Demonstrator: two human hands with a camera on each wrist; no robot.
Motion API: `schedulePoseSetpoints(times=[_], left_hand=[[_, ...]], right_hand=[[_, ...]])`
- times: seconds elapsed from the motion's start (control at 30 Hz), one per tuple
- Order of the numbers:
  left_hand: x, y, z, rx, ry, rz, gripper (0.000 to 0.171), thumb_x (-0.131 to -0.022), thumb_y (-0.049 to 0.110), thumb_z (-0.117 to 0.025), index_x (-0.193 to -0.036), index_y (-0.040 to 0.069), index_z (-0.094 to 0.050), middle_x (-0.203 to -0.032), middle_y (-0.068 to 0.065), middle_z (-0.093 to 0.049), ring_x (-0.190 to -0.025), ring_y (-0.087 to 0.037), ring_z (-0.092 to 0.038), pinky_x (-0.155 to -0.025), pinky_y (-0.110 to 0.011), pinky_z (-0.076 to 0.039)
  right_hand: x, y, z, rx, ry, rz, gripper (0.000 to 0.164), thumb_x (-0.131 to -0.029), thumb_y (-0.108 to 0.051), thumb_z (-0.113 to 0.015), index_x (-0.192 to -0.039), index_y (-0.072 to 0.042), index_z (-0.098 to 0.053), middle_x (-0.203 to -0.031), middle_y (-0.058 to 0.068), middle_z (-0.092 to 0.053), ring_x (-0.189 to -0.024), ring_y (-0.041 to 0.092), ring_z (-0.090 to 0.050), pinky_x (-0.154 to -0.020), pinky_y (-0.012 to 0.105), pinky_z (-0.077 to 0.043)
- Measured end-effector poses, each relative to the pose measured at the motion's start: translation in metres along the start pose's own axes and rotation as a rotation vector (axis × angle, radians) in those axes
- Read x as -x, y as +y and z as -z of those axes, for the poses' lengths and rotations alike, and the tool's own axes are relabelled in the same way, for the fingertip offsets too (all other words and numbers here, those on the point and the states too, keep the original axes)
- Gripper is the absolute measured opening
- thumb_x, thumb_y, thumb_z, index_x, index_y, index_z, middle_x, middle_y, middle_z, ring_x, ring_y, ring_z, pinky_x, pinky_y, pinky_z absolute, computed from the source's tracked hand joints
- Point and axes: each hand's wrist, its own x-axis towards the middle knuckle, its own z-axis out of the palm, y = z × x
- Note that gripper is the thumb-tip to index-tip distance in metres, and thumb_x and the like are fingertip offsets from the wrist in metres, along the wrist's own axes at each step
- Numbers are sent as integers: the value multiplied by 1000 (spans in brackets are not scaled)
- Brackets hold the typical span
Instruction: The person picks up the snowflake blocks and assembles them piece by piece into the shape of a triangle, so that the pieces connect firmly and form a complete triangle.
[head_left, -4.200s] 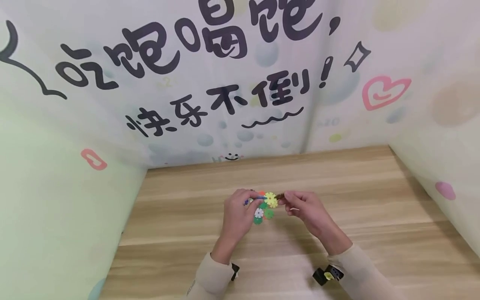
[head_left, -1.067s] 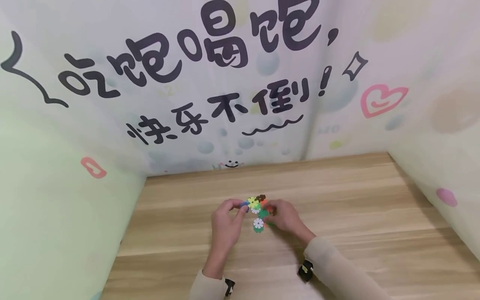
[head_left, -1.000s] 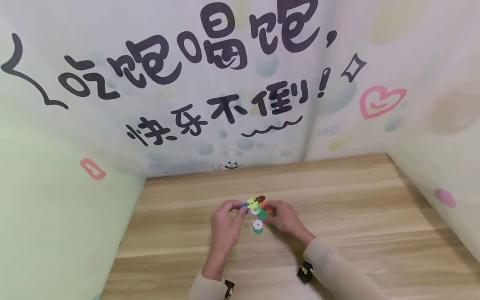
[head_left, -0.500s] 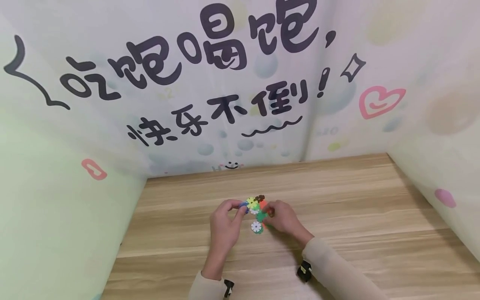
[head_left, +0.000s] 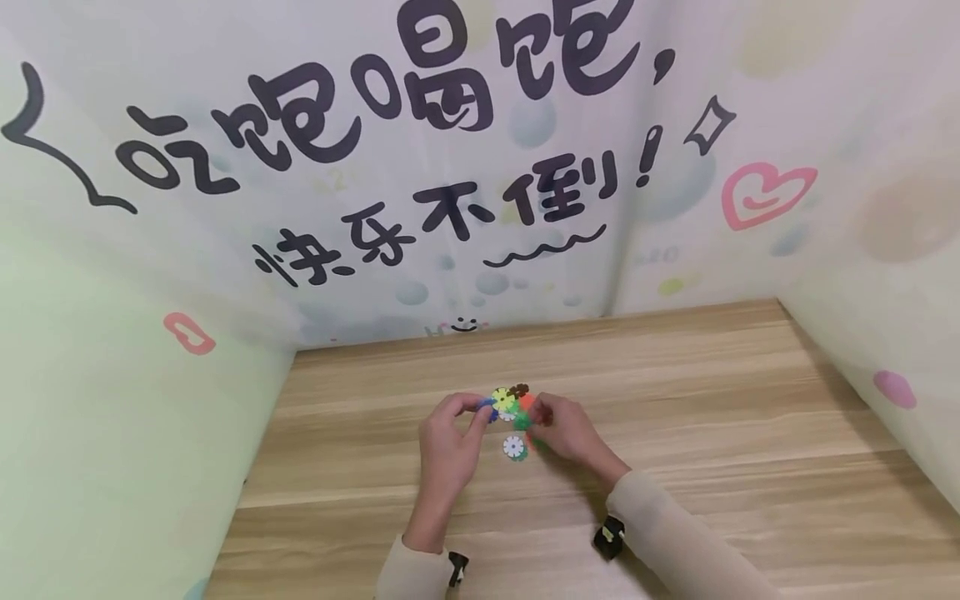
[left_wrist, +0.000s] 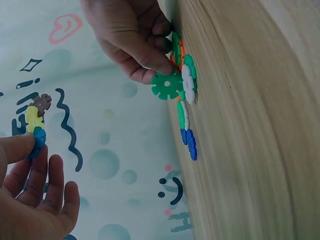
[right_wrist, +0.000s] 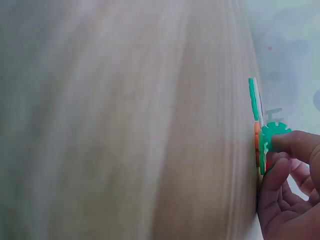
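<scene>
My left hand [head_left: 450, 437] pinches a blue snowflake disc [left_wrist: 38, 142] between thumb and fingers, raised off the table. Joined to it are a yellow snowflake disc [head_left: 502, 400] and a brown snowflake disc [head_left: 518, 390], forming a short chain. Lower down, a cluster of joined snowflake discs lies on the table: white [head_left: 513, 447], orange, green and dark blue [left_wrist: 192, 145]. My right hand [head_left: 567, 429] pinches an upright green snowflake disc [left_wrist: 166, 86] at this cluster. How that disc meets the cluster is partly hidden by the fingers.
The wood-grain table [head_left: 712, 400] extends around both hands. Behind it stands a printed wall [head_left: 360, 300] with dark lettering, and pale side walls [head_left: 112, 467] flank it. Each wrist wears a small black camera [head_left: 609, 537].
Since the oldest frame, my right hand has let go of the brown disc, now joined to the yellow one, and moved to the cluster's green disc. My left hand has shifted left.
</scene>
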Motion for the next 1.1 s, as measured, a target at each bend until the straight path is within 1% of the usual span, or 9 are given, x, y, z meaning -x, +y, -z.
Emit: schedulePoseSetpoints(times=[0.1, 0.23, 0.37, 0.6, 0.73, 0.83, 0.9, 1.0, 1.1], left_hand=[[-1, 0, 0, 2, 5, -12, 9, -90, 14, -76, -97, 10, -72, -96, 3, -72, -96, -14, -67, -92, -40, -53], [-2, 0, -1, 4, 14, -25, 9, -89, 13, -76, -97, 10, -72, -95, 2, -72, -96, -16, -67, -91, -41, -53], [0, -2, -1, 3, 16, -28, 9, -89, 12, -77, -96, 10, -72, -96, 2, -72, -97, -16, -68, -91, -42, -53], [1, -4, -2, 0, 7, -35, 9, -89, 13, -77, -97, 11, -72, -95, 3, -72, -96, -15, -68, -91, -41, -54], [1, -4, -2, 1, -2, -22, 9, -89, 13, -76, -97, 11, -72, -95, 4, -71, -95, -13, -67, -91, -41, -53], [0, -4, -2, 4, -13, -15, 9, -90, 12, -76, -97, 10, -71, -94, 3, -71, -94, -12, -67, -92, -41, -53], [-1, -4, -3, 7, -17, -16, 9, -90, 11, -75, -97, 10, -71, -94, 3, -71, -93, -12, -67, -92, -40, -52], [-1, -4, -3, 7, -23, -19, 9, -91, 11, -75, -99, 9, -72, -95, 2, -70, -93, -11, -66, -92, -39, -52], [-1, -4, -4, 9, -28, -21, 9, -91, 11, -74, -100, 9, -71, -96, 2, -70, -92, -11, -66, -92, -39, -52]], right_hand=[[1, 1, 4, -97, -21, -16, 19, -87, -8, -76, -101, -15, -65, -85, -2, -65, -76, 15, -59, -68, 32, -50], [5, 0, 12, -254, -71, -52, 26, -95, -11, -69, -120, -19, -66, -89, 4, -69, -67, 17, -56, -56, 28, -45], [10, 0, 15, -324, -101, -78, 31, -98, -5, -60, -124, -21, -68, -81, 10, -64, -60, 17, -50, -52, 25, -41], [17, -4, 22, -427, -66, -113, 32, -95, -3, -60, -124, -15, -68, -81, 12, -61, -68, 19, -52, -62, 32, -49], [19, -10, 31, -499, -39, -123, 32, -96, -6, -61, -127, -12, -67, -89, 19, -62, -76, 24, -58, -72, 39, -55], [22, -16, 39, -561, -30, -108, 34, -97, -7, -62, -131, -6, -63, -101, 26, -62, -85, 33, -62, -81, 47, -56], [24, -19, 45, -595, -29, -95, 35, -98, -7, -61, -132, -3, -61, -105, 28, -61, -91, 38, -62, -84, 50, -55], [28, -23, 53, -645, -21, -85, 35, -98, -7, -62, -132, -2, -60, -108, 26, -60, -94, 40, -61, -86, 49, -55], [32, -26, 59, -680, -11, -60, 34, -98, -8, -62, -131, -3, -61, -105, 26, -58, -91, 36, -62, -85, 45, -56]])
